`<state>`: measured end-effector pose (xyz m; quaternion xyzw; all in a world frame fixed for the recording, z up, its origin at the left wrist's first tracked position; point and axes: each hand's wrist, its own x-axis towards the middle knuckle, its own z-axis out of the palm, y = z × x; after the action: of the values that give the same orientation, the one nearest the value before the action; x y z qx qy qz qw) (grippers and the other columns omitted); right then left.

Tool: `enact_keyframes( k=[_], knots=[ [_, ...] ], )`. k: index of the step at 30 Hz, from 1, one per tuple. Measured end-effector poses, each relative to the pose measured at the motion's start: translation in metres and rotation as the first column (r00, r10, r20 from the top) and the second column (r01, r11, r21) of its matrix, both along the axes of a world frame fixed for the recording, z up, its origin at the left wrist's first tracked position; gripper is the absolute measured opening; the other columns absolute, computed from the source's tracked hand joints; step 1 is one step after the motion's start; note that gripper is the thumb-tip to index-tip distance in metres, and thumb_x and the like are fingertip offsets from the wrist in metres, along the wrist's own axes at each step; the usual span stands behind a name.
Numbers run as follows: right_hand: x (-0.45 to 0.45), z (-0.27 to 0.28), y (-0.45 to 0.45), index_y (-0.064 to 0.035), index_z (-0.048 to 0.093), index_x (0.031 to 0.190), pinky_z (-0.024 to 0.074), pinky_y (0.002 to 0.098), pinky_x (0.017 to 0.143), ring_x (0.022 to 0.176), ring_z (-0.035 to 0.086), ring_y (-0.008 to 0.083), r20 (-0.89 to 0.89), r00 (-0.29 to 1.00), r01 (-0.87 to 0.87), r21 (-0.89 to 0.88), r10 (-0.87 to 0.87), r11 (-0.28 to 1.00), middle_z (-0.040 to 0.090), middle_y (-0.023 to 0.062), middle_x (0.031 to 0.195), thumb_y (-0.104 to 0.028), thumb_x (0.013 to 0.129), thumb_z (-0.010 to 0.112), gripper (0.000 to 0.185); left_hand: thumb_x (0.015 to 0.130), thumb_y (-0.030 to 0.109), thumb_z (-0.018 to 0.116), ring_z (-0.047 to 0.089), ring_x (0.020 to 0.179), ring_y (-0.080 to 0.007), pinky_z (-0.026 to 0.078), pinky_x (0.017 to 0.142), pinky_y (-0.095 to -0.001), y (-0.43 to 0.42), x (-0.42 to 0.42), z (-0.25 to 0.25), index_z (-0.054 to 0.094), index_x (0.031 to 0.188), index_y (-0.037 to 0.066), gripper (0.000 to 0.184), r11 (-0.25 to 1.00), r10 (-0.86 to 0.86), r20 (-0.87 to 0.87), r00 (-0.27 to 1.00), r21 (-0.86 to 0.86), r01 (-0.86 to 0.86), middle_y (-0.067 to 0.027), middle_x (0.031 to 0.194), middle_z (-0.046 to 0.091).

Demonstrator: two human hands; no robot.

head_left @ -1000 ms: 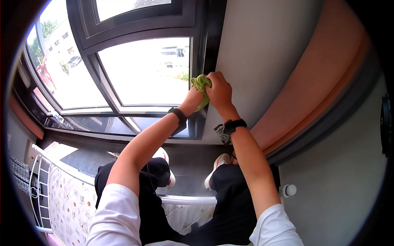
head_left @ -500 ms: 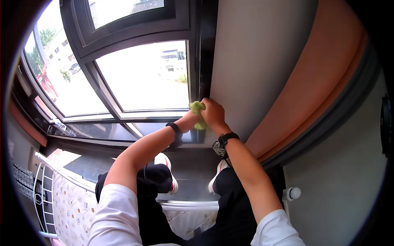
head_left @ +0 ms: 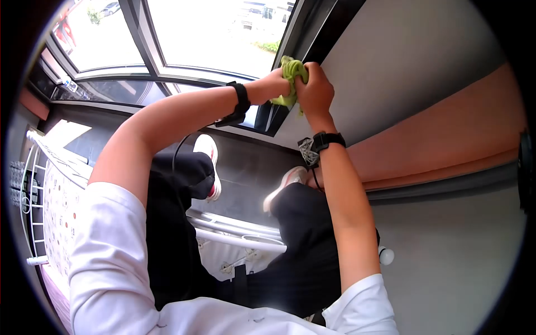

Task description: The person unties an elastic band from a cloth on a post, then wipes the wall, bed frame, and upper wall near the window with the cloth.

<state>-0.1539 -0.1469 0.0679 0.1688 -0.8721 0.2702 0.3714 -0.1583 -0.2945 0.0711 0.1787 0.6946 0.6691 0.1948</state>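
A bunched, twisted light-green cloth (head_left: 293, 71) is gripped between my two hands in front of the window's right-hand frame. My left hand (head_left: 272, 86) is closed on its left side. From the right, my right hand (head_left: 315, 88) wraps round the cloth, and the two hands almost meet. A loose end of the cloth hangs below the fists. Black bands sit on both wrists, the left one (head_left: 241, 99) with a small box and a cable. Most of my fingers are hidden behind the cloth and hands.
A dark-framed window (head_left: 151, 50) stands ahead, with a plastic bottle (head_left: 69, 84) at its lower left. An orange curtain (head_left: 446, 134) hangs along the wall at right. White metal bed rails (head_left: 240, 237) run beneath my legs, and my shoes stand on the dark floor (head_left: 240, 162).
The view has tilted down and turned, so the hands and window appear higher. Both hands still hold the cloth, which now looks more bunched. My right foot has shifted.
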Motion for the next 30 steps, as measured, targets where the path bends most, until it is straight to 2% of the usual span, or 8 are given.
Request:
enact_keyframes(
  k=[1,6,8,12,14,16,20,30],
  knots=[
    [-0.002,0.003,-0.003,-0.0093,0.060,0.093,0.0511,0.0388,0.066,0.077,0.064,0.0325,-0.040,0.999,0.031,-0.071,-0.033,0.997,0.065,0.0101,0.085,-0.017,0.076,0.069,0.021,0.079,0.000,0.050,0.059,0.091,-0.0136,0.049,0.081,-0.0271,0.000,-0.012,-0.005,0.056,0.115,0.001,0.036,0.987,-0.024,-0.103,0.994,0.155,0.040,-0.0071,0.101,0.060],
    [-0.008,0.064,-0.005,-0.0113,0.061,0.093,0.0509,0.0391,0.065,0.077,0.065,0.0312,-0.178,0.983,0.012,-0.175,-0.043,0.985,0.066,0.0081,0.085,-0.021,0.076,0.068,0.021,0.082,-0.001,0.051,0.059,0.099,-0.0162,0.047,0.087,-0.0303,0.004,-0.019,0.048,0.055,0.118,-0.002,0.037,0.976,0.059,-0.281,0.958,0.217,0.004,-0.0090,0.106,0.061],
    [-0.008,0.065,-0.003,-0.0109,0.061,0.092,0.0508,0.0391,0.066,0.077,0.064,0.0314,-0.173,0.984,0.017,-0.174,-0.048,0.985,0.066,0.0077,0.085,-0.021,0.077,0.067,0.020,0.076,-0.003,0.048,0.059,0.090,-0.0162,0.049,0.078,-0.0287,0.013,-0.014,0.048,0.056,0.112,-0.001,0.037,0.942,0.116,-0.358,0.926,0.335,0.011,-0.0076,0.099,0.060],
    [-0.005,0.056,-0.005,-0.0101,0.060,0.096,0.0510,0.0397,0.068,0.079,0.065,0.0332,-0.117,0.991,0.053,-0.086,-0.063,0.995,0.067,0.0089,0.087,-0.024,0.078,0.066,0.023,0.077,-0.002,0.049,0.060,0.089,-0.0172,0.049,0.076,-0.0295,0.012,-0.020,0.032,0.055,0.113,-0.001,0.036,0.971,0.163,-0.331,0.929,0.219,-0.092,-0.0098,0.096,0.062],
    [-0.006,0.060,-0.005,-0.0092,0.058,0.100,0.0509,0.0406,0.069,0.079,0.065,0.0342,-0.061,0.992,0.106,-0.088,-0.111,0.990,0.067,0.0118,0.087,-0.027,0.080,0.064,0.027,0.077,0.001,0.051,0.062,0.083,-0.0197,0.050,0.073,-0.0306,0.006,-0.028,0.034,0.055,0.108,-0.003,0.032,0.976,0.218,-0.550,0.806,0.105,-0.193,-0.0131,0.090,0.064],
    [-0.009,0.071,0.001,-0.0088,0.058,0.102,0.0511,0.0407,0.070,0.080,0.065,0.0339,-0.079,0.990,0.110,-0.106,-0.119,0.988,0.067,0.0126,0.087,-0.028,0.081,0.063,0.029,0.075,0.007,0.057,0.064,0.076,-0.0246,0.052,0.066,-0.0335,-0.001,-0.024,0.059,0.056,0.103,-0.005,0.031,0.974,0.210,-0.532,0.821,0.044,-0.221,-0.0176,0.084,0.064],
    [-0.003,0.087,0.004,-0.0049,0.056,0.109,0.0518,0.0400,0.074,0.082,0.067,0.0333,0.064,0.995,0.089,-0.170,-0.079,0.981,0.068,0.0169,0.090,-0.025,0.084,0.061,0.032,0.074,0.008,0.057,0.065,0.076,-0.0275,0.052,0.066,-0.0351,0.005,-0.025,0.072,0.055,0.104,-0.006,0.032,0.955,0.257,-0.637,0.727,0.054,-0.291,-0.0196,0.084,0.064],
    [-0.007,0.080,0.005,-0.0036,0.054,0.112,0.0516,0.0392,0.075,0.085,0.067,0.0319,0.075,0.996,0.067,-0.168,-0.055,0.983,0.067,0.0171,0.094,-0.025,0.086,0.059,0.034,0.074,0.010,0.058,0.065,0.078,-0.0347,0.053,0.068,-0.0391,0.010,-0.025,0.067,0.053,0.106,-0.007,0.036,0.942,0.279,-0.670,0.688,0.051,-0.333,-0.0246,0.083,0.064]
  ],
)
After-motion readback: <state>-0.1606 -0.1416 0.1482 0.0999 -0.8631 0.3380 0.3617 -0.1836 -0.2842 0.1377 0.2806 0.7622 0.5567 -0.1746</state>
